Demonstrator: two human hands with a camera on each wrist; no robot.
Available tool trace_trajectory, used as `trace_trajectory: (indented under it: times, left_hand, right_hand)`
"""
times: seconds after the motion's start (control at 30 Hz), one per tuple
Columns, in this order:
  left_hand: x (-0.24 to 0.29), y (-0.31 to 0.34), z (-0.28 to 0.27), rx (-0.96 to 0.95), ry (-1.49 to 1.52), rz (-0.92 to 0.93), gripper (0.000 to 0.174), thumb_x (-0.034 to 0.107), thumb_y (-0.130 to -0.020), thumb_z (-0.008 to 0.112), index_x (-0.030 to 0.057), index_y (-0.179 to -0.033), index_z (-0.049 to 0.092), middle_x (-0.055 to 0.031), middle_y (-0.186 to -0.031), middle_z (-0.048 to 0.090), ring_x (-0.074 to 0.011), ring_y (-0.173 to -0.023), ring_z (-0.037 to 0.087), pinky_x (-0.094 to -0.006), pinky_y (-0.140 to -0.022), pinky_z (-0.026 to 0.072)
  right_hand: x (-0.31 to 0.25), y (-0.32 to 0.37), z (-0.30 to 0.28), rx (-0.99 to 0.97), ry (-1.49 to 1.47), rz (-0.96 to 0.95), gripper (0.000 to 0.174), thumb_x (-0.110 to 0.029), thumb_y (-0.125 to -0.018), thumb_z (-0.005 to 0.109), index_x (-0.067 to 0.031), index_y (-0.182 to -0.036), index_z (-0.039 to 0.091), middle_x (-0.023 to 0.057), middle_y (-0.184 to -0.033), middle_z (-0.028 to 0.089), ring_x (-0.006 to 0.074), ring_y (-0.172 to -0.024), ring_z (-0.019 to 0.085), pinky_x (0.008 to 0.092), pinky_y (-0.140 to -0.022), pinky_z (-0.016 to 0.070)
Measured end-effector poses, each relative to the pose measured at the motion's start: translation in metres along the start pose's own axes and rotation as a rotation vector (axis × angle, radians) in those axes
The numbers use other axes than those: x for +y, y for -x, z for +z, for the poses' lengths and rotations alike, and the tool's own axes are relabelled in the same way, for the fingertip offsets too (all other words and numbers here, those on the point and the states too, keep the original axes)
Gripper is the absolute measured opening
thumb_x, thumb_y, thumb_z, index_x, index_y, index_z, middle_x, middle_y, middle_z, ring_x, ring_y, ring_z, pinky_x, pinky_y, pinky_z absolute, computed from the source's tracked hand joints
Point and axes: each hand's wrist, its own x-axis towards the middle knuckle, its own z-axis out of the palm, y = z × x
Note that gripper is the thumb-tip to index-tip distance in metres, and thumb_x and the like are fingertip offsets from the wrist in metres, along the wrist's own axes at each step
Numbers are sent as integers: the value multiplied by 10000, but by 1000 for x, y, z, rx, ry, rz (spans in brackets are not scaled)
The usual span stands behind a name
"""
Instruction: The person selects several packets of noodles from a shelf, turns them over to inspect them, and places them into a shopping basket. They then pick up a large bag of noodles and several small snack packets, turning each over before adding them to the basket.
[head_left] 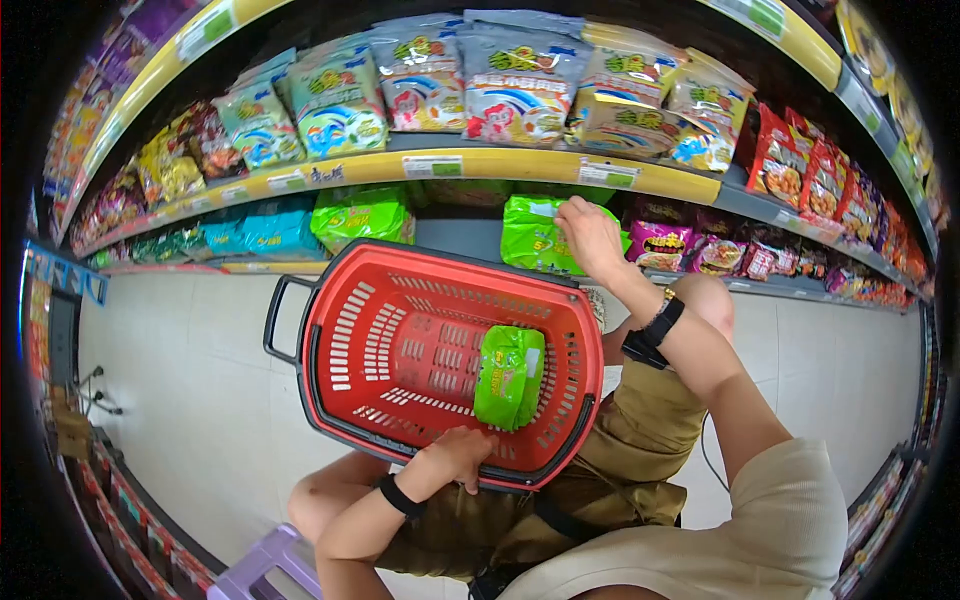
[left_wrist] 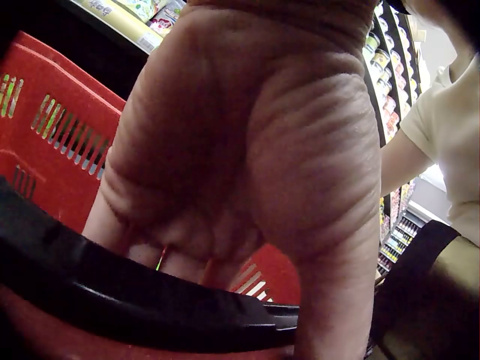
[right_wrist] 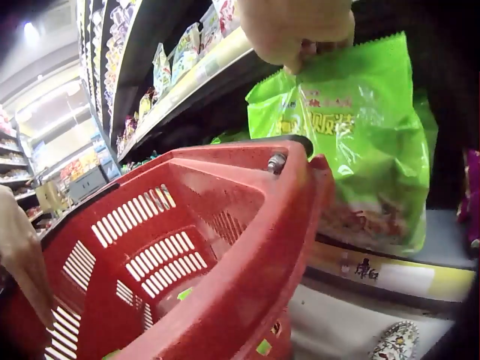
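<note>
A red shopping basket (head_left: pixel 575 305) with black handles is in front of the person, tilted toward them in the head view. The left hand (head_left: pixel 455 455) grips its near rim, with fingers over the inside and the thumb outside, as the left wrist view shows. Inside the basket a bright green instant noodle multipack (head_left: pixel 508 378) lies toward the right end. At the lower shelf, the right hand (head_left: pixel 592 238) pinches another green noodle multipack (right_wrist: pixel 352 150) by its top edge. That pack stands upright just beyond the basket's far rim.
On the lower shelf are more green packs (head_left: pixel 362 218), blue packs (head_left: pixel 262 232) and purple packs (head_left: pixel 660 245). Large snack bags (head_left: pixel 520 85) line the shelf above, behind a yellow price strip (head_left: pixel 520 166). A purple stool (head_left: pixel 265 565) stands on the floor at lower left.
</note>
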Motion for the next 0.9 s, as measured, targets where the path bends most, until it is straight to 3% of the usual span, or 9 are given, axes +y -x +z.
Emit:
trace_trajectory:
  times: [0.13,0.2,0.3,0.5,0.77,0.9]
  left_hand:
    - [-2,-2,5,10,-10,-29,733,258,-521,830,71,-1148,500,-184,-905,640,-370,-893,612,-460,-750,476]
    - [0,0,3,28,-2,-17,725,260,-530,828,71,-1148,499,-186,-901,639,-372,-892,611,-459,-746,477]
    - [7,4,-3,-30,-22,-53,711,267,-552,823,71,-1152,495,-189,-919,635,-370,-912,607,-459,-756,473]
    - [0,2,6,-10,2,-68,728,280,-537,832,73,-1146,492,-183,-917,634,-370,-906,607,-459,-753,471]
    - [1,6,11,18,20,-11,662,272,-539,824,73,-1080,498,-155,-838,642,-368,-869,614,-466,-713,469]
    - [3,14,7,57,35,15,701,295,-545,817,88,-1135,499,-154,-833,648,-365,-862,618,-467,-708,472]
  right_hand:
    - [-13,-3,-16,193,-57,-52,53,-105,-833,573,-60,-823,547,83,-813,540,297,-777,573,394,-629,462]
    - [-22,-4,-22,308,-143,-134,67,-85,-789,609,-81,-824,552,63,-821,538,274,-759,576,380,-604,474]
    - [-31,-4,-29,376,-155,-294,109,-66,-745,649,-78,-817,568,54,-802,558,250,-724,573,356,-587,469]
    - [-47,-9,-44,487,-228,-430,122,-55,-704,683,-68,-778,586,55,-771,570,233,-686,569,334,-564,459]
    - [-68,-4,-61,367,-304,-503,135,-25,-689,687,-57,-770,583,62,-753,565,234,-676,576,323,-560,457]
    - [-74,5,-71,364,-338,-599,158,-32,-673,700,-50,-780,585,63,-767,575,225,-651,571,312,-538,452]
